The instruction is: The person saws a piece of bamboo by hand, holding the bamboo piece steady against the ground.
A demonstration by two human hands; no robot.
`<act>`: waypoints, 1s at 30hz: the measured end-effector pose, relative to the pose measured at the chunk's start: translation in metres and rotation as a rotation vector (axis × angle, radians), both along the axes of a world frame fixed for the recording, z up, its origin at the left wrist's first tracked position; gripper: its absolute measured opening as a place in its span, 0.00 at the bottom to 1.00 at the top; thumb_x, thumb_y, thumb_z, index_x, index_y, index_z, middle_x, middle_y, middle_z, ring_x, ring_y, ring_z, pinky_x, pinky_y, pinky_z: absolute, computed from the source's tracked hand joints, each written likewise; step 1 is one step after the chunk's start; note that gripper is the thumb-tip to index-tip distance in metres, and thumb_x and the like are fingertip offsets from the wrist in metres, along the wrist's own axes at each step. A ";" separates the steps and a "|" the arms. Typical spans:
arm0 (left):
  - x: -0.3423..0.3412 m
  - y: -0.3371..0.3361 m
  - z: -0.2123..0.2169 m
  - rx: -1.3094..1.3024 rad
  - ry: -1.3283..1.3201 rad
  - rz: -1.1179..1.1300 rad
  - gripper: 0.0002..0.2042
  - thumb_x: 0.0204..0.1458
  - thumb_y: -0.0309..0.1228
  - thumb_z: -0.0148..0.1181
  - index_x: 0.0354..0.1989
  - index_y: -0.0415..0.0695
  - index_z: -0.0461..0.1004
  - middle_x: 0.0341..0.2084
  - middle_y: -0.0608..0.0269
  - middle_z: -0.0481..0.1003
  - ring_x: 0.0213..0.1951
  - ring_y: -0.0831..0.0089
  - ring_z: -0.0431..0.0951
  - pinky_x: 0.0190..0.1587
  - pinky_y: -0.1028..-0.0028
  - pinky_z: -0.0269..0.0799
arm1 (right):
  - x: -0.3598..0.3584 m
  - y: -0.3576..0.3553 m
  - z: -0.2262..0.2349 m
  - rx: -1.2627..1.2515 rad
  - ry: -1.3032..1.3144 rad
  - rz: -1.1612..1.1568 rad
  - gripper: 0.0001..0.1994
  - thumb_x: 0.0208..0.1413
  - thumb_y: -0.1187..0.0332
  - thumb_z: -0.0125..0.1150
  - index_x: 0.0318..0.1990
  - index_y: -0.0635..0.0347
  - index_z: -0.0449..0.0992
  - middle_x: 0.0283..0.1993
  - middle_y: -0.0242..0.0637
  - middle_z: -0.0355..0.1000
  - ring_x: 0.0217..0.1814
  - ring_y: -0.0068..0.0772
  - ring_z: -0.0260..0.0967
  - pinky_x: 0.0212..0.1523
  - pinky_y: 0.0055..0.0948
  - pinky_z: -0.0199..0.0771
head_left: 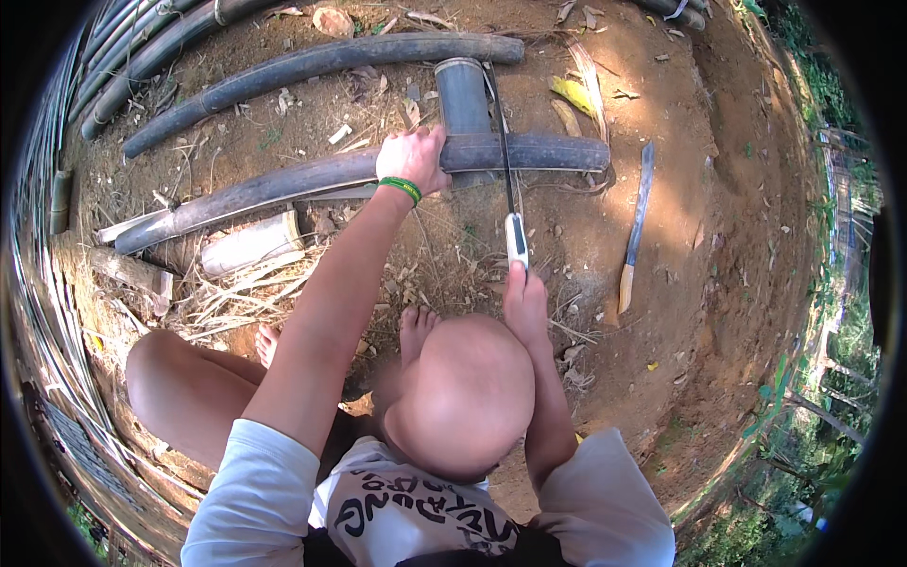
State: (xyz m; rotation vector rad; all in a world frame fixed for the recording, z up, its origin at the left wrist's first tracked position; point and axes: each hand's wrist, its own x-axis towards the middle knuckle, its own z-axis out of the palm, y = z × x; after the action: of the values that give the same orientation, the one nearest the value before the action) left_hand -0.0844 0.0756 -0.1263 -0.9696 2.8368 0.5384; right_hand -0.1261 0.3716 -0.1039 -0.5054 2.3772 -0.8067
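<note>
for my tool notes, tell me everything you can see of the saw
The saw has a long, thin, dark blade, apparently metal, and a pale handle with a dark inset. The right hand grips the handle's near end. The blade points away from the person, leaning slightly left toward its tip, and crosses over the dark pole. Its teeth are too small to make out, and any cut is unclear.

There were two hands (413,159), two feet (416,326), one saw (516,231), one machete (637,227), one wristband (404,187) and one pale tube (253,244). Two long poles (255,194) lay apart from the upper-left stack (175,49), whose overlapping poles could not be counted exactly.
</note>
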 end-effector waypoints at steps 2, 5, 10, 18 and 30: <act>-0.011 0.006 0.002 0.041 -0.009 -0.028 0.29 0.41 0.43 0.73 0.51 0.46 0.73 0.46 0.51 0.82 0.48 0.51 0.85 0.52 0.56 0.81 | -0.037 -0.038 -0.038 -0.059 0.137 -0.023 0.31 0.75 0.45 0.42 0.34 0.68 0.76 0.20 0.43 0.69 0.23 0.43 0.72 0.29 0.46 0.69; -0.009 0.004 -0.001 0.037 0.002 -0.020 0.35 0.39 0.46 0.77 0.57 0.49 0.72 0.46 0.53 0.82 0.48 0.51 0.85 0.52 0.57 0.80 | -0.042 -0.058 -0.037 -0.063 0.014 -0.075 0.31 0.75 0.45 0.42 0.34 0.67 0.76 0.19 0.42 0.69 0.24 0.42 0.73 0.29 0.46 0.69; -0.003 -0.006 -0.001 0.060 -0.062 0.027 0.30 0.39 0.45 0.76 0.51 0.48 0.72 0.41 0.53 0.83 0.45 0.52 0.86 0.49 0.55 0.80 | 0.031 0.042 0.024 0.028 -0.107 -0.069 0.27 0.73 0.48 0.46 0.47 0.68 0.79 0.31 0.59 0.76 0.38 0.69 0.77 0.41 0.54 0.73; -0.008 0.002 0.000 0.037 -0.026 0.025 0.29 0.39 0.44 0.76 0.50 0.48 0.72 0.42 0.52 0.83 0.45 0.52 0.86 0.50 0.55 0.81 | -0.002 -0.005 -0.015 -0.129 -0.005 -0.028 0.27 0.73 0.48 0.48 0.46 0.69 0.78 0.32 0.60 0.76 0.42 0.69 0.77 0.43 0.57 0.73; -0.002 -0.005 -0.005 0.000 0.006 0.010 0.27 0.42 0.44 0.75 0.48 0.46 0.73 0.41 0.54 0.83 0.42 0.51 0.86 0.46 0.56 0.83 | 0.057 0.104 0.031 0.022 -0.112 -0.043 0.22 0.72 0.53 0.49 0.47 0.68 0.76 0.32 0.57 0.76 0.37 0.65 0.77 0.40 0.56 0.73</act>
State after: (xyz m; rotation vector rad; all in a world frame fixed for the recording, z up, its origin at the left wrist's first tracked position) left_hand -0.0863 0.0707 -0.1313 -0.9850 2.8389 0.5427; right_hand -0.0686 0.4752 -0.0732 -0.3913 2.2977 -0.8057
